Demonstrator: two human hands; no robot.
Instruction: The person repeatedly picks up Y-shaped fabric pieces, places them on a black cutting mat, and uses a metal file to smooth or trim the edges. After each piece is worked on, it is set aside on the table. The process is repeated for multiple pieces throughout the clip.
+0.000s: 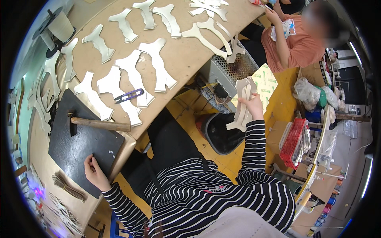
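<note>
Right hand (254, 106): thumb and fingers nearly closed, pinching a few pale cut pieces (240, 114) stacked together at about mid-length, both ends hanging free; exact count unclear. This held stack is off the table, well to the right of the black board (79, 148). Left hand (95, 171): fingers loosely curled, nothing visible in them, palm side hidden; it lies at the board's near edge, whether pressing or just hovering can't tell. Handling, as I judge it: pinch firm enough that layers don't slide, but not so hard they crease; line up the edges, maybe use the free left hand to square the ends; mind the narrow ends, likely to fan out. Hammer (101, 123) lies head on the board, handle poking past its right edge, so left sleeve (123, 204) should stay clear of that. Brown strips (69, 187), bunched, just beside the board's left near edge. Right of and beyond the board, loose pale pieces (156, 65) spread over the table (188, 55), some overlapping; purple snips (131, 95) on top of the nearer ones, better not dragged. Spool (61, 28) past the board's far end. Far right of the board, black bin (224, 144) on the floor near the held stack, so a slack grip could drop a piece in. Co-worker (297, 43) in orange top, farther out beyond that.
</note>
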